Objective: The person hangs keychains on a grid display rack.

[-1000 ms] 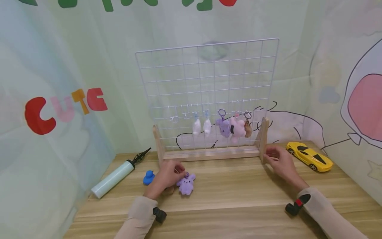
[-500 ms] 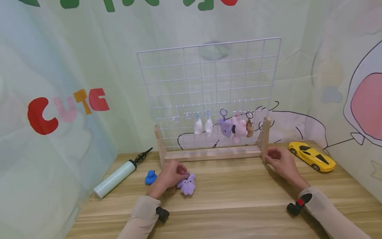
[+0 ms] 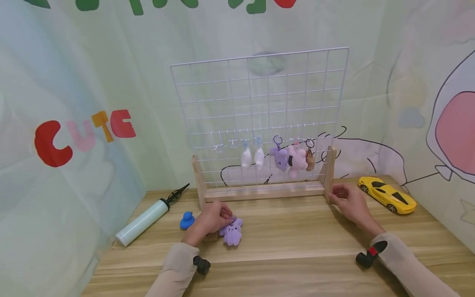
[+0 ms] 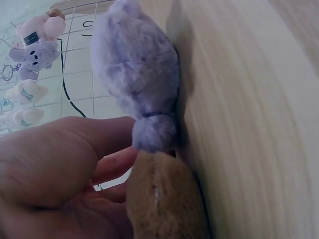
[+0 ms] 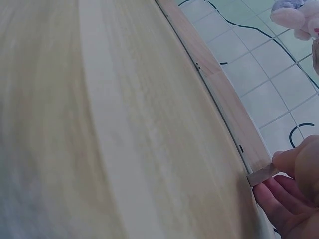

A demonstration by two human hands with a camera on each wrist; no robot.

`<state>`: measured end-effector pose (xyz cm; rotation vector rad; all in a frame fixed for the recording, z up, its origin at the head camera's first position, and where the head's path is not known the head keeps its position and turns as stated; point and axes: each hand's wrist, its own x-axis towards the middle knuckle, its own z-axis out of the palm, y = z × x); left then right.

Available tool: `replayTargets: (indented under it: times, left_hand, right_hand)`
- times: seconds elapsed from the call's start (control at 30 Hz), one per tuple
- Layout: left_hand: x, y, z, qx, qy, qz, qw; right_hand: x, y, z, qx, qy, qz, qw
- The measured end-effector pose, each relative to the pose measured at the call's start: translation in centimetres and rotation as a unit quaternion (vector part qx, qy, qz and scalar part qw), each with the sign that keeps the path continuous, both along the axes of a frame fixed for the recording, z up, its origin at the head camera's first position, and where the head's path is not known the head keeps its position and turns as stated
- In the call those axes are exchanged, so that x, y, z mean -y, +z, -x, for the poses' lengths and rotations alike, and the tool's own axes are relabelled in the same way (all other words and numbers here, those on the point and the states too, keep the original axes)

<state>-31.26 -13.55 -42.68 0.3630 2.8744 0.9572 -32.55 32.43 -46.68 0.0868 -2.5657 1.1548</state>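
Observation:
My left hand point(image 3: 212, 218) pinches the top of a purple plush keychain point(image 3: 231, 235) at its ring, near the rack's left foot. In the left wrist view that purple plush lies on the wooden table, touching a brown plush point(image 4: 164, 199) beside my palm. From the head view most of the brown one is hidden under the hand. My right hand point(image 3: 348, 200) holds the right wooden foot point(image 5: 262, 174) of the wire grid rack point(image 3: 267, 190) between thumb and fingers. Hanging on the rack are two white plushes point(image 3: 246, 158), a purple one point(image 3: 279, 159), a pink one point(image 3: 297, 159) and a brown one point(image 3: 310, 161).
A blue rubber duck point(image 3: 187, 220) sits left of my left hand. Farther left lies a pale hand pump point(image 3: 144, 222) with a black nozzle. Beyond my right hand stands a yellow toy car point(image 3: 387, 195). Bare hooks point(image 3: 218, 147) hang at the grid's left side.
The purple plush on the table has tilted and shifted slightly towards me under my left hand. My right hand has stayed at the rack's foot. The head view has shifted slightly.

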Motion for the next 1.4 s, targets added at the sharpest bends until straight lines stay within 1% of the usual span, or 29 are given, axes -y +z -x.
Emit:
replayTargets:
  times: [0.1, 0.33, 0.43, 0.57, 0.73, 0.97, 1.1, 1.23, 1.4]
  left_hand:
    - [0.00, 0.04, -0.05, 0.004, 0.003, -0.002, 1.0000]
    - [-0.02, 0.15, -0.17, -0.005, 0.002, 0.016, 0.9999]
    - [-0.18, 0.21, -0.30, -0.006, 0.005, 0.021, 0.9998]
    - [-0.44, 0.26, -0.24, -0.006, 0.009, 0.037, 0.9992]
    - [-0.56, 0.26, -0.20, -0.002, 0.013, 0.051, 0.9986]
    - [-0.84, 0.10, -0.21, -0.003, 0.013, 0.040, 0.9991]
    - [-0.93, -0.03, -0.19, -0.006, 0.018, 0.026, 0.9995]
    - [-0.93, -0.07, -0.12, -0.018, 0.018, 0.015, 0.9996]
    - [-0.70, -0.03, -0.05, -0.044, 0.007, 0.003, 0.9990]
  right_hand:
    - [0.10, 0.00, -0.04, 0.000, 0.000, 0.000, 1.0000]
    - [0.30, 0.14, -0.20, 0.000, 0.002, -0.001, 1.0000]
    - [0.22, 0.12, -0.24, -0.006, 0.003, -0.004, 1.0000]
    - [0.08, 0.02, -0.26, -0.011, 0.005, -0.007, 0.9999]
    - [0.01, 0.00, -0.24, -0.003, 0.008, -0.007, 0.9999]
    - [-0.01, 0.29, -0.19, 0.002, 0.013, -0.005, 0.9999]
    - [0.00, 0.37, -0.18, 0.006, 0.013, -0.005, 0.9999]
    - [-0.01, 0.37, -0.23, 0.008, 0.013, -0.006, 0.9999]
    - [0.02, 0.38, -0.31, 0.006, 0.016, -0.004, 0.9998]
